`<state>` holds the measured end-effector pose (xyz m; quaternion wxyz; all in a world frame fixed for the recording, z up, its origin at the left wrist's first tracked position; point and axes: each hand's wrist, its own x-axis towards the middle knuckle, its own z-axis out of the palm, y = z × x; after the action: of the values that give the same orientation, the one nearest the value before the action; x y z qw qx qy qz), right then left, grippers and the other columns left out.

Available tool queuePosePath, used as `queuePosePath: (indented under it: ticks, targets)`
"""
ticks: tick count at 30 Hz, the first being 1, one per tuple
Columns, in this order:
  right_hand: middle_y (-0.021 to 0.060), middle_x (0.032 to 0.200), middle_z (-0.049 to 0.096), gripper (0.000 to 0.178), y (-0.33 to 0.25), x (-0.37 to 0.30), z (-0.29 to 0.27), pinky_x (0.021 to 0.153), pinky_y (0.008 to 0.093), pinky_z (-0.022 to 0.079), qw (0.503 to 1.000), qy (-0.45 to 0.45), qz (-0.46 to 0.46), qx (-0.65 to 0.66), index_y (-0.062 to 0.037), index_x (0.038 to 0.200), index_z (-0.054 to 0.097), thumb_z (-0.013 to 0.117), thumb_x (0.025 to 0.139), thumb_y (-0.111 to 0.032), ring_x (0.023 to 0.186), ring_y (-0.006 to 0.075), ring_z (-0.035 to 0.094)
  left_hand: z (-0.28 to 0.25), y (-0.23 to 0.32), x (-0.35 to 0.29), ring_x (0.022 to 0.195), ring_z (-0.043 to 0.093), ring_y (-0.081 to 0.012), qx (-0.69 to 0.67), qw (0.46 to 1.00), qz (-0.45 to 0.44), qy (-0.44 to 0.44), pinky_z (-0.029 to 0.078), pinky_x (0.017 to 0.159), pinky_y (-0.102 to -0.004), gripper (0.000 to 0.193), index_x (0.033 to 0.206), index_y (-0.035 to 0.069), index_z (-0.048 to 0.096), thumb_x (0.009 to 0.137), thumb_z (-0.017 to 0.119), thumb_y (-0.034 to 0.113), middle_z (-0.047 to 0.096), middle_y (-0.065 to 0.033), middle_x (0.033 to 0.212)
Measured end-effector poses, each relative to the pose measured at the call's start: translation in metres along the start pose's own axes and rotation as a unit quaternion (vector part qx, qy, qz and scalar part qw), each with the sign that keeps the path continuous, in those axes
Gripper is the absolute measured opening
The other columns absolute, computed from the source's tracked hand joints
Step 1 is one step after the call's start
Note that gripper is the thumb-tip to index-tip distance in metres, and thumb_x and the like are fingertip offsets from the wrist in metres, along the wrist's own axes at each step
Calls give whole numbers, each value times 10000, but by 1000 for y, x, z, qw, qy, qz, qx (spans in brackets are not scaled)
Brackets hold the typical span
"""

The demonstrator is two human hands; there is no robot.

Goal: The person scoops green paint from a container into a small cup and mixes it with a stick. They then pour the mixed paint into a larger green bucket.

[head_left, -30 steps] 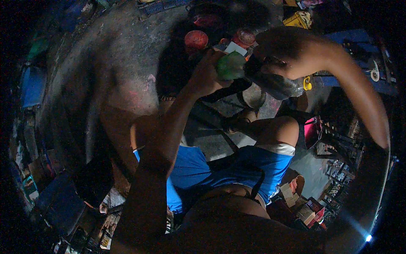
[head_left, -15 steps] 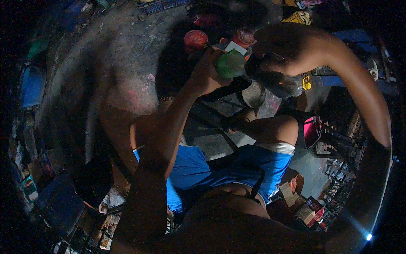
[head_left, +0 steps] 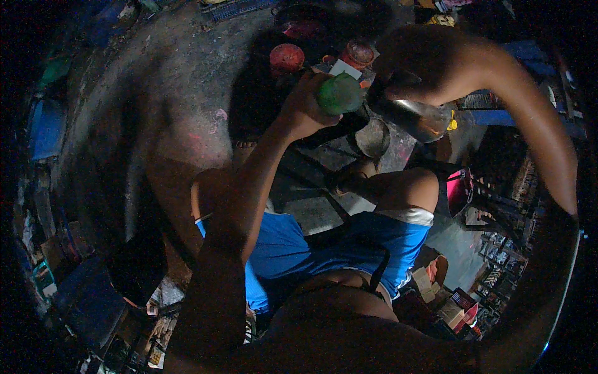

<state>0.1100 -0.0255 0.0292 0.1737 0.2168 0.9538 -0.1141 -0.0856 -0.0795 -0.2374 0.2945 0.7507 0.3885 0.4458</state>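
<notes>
In the upper middle, my left hand [head_left: 304, 107] is closed round a rounded green object [head_left: 340, 93], whose exact kind does not show. To its right, my right arm bends in from the side, and my right hand [head_left: 418, 88] curls inward. Its fingers are mostly lost in shadow, and what they hold is hidden. Just below that hand lies a dark, shiny, rounded body [head_left: 425, 119] with a yellow part [head_left: 452, 120] at its right end. A white flat piece [head_left: 346, 69] sits just beyond the green object.
Two red round containers [head_left: 287, 58] [head_left: 357, 55] stand beyond my hands. A round grey metal piece [head_left: 372, 138] is below them, near my foot. A pink item [head_left: 460, 191] lies right of my knee. Boxes [head_left: 450, 311] and clutter line the right side; a blue crate [head_left: 233, 9] is far back.
My right hand and forearm have shifted slightly upward. More light now glints off the shiny body below that hand. My left hand and the green object have barely moved.
</notes>
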Motion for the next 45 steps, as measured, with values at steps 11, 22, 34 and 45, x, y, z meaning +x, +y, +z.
queuePosePath:
  ticks: [11, 22, 34, 45]
  targets:
    - [122, 1019, 663, 295, -4, -12, -14, 823, 417, 528, 1000, 24, 10, -15, -88, 1034, 702, 748, 857, -319, 928, 319, 640, 12, 2, 3, 1194, 534, -383, -31, 999, -23, -10, 458, 1014, -455, 751, 1267, 79, 542, 623, 889, 248, 540, -167, 1246]
    - [260, 1094, 661, 393, 11, 12, -36, 815, 417, 516, 969, -238, 26, 63, -1, 1152, 657, 581, 944, -326, 934, 359, 637, 9, 5, 6, 1175, 537, -388, -75, 996, -34, -18, 447, 1008, -462, 708, 1235, 65, 559, 624, 885, 211, 540, -171, 1231]
    - [94, 1033, 671, 265, 5, -19, 19, 794, 396, 523, 998, 64, -7, 14, -114, 1046, 686, 713, 912, -341, 901, 285, 636, 20, -12, 3, 1180, 543, -361, -102, 994, -45, 11, 442, 1014, -438, 727, 1246, 46, 566, 618, 888, 223, 545, -184, 1262]
    - [169, 953, 642, 173, 45, -79, 191, 765, 450, 530, 904, 370, 176, 119, -53, 1008, 630, 687, 902, -177, 887, 395, 631, 1, 9, 9, 1206, 576, -265, -98, 989, -110, 1, 457, 1045, -377, 745, 1320, 69, 531, 680, 899, 167, 606, -119, 1280]
